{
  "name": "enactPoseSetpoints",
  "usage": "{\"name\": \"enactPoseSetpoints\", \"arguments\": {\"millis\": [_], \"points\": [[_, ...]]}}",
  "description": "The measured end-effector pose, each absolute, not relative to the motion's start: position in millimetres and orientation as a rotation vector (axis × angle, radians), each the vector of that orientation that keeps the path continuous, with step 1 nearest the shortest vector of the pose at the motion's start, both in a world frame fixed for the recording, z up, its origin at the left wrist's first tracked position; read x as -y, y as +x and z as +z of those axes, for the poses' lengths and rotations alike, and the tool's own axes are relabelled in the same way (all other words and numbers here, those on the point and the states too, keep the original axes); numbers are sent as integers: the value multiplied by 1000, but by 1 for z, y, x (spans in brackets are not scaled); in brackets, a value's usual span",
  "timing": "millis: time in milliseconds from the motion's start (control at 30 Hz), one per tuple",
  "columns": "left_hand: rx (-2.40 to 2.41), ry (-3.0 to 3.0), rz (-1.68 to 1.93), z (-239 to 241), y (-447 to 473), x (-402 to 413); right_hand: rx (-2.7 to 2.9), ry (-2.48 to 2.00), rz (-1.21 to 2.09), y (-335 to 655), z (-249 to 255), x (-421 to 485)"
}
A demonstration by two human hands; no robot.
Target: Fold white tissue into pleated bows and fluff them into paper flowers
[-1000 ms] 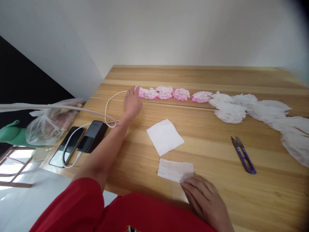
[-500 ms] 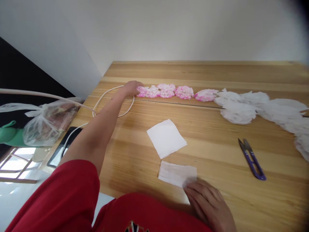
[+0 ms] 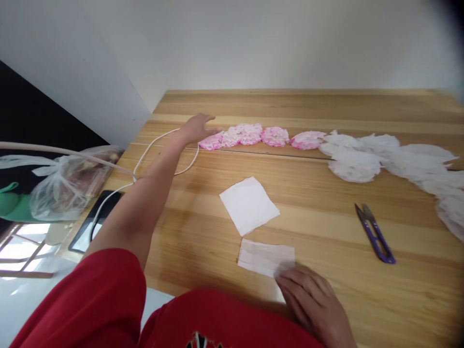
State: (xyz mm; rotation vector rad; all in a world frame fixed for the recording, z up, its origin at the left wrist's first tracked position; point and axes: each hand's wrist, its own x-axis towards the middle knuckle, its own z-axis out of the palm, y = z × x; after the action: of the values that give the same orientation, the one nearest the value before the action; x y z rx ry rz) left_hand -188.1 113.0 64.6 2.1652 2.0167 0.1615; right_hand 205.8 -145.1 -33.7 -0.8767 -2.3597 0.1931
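My left hand point(image 3: 197, 127) reaches far across the wooden table point(image 3: 326, 203), fingers stretched out, touching the left end of a row of pink paper flowers point(image 3: 253, 135). It holds nothing that I can see. My right hand point(image 3: 313, 302) lies flat near the front edge, fingers pressing the corner of a folded white tissue point(image 3: 265, 256). A square white tissue point(image 3: 249, 204) lies between my two hands. Purple thread snips point(image 3: 375, 233) rest to the right.
White paper flowers point(image 3: 391, 162) trail off to the right. A white cable point(image 3: 159, 152) loops by my left arm toward a dark phone point(image 3: 94, 220) at the left edge. A clear plastic bag point(image 3: 68, 186) sits past that edge. A white wall backs the table.
My left hand went from the table near the cable up to the leftmost pink flower and nudged it, so it now lies lower and tilted. My right hand stayed on the folded tissue.
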Motion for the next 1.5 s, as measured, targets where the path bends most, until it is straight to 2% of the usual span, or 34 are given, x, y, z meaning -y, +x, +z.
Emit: {"name": "enactPoseSetpoints", "arguments": {"millis": [267,467,800,1000,1333,1500], "points": [[-1935,2251,-48,41,-158,-143,2356,-893,186,205,-32,145],[-1872,2355,107,47,-143,-152,2350,-880,184,204,-29,144],[-1741,2465,-48,38,-98,-183,2328,-905,189,200,-26,145],[-1670,2487,110,33,-89,-181,2331,-901,199,201,-25,143],[-1752,2212,654,67,-141,-165,2340,-900,174,203,-28,144],[-1797,2064,550,65,-174,-145,2354,-884,174,206,-34,145]]}}
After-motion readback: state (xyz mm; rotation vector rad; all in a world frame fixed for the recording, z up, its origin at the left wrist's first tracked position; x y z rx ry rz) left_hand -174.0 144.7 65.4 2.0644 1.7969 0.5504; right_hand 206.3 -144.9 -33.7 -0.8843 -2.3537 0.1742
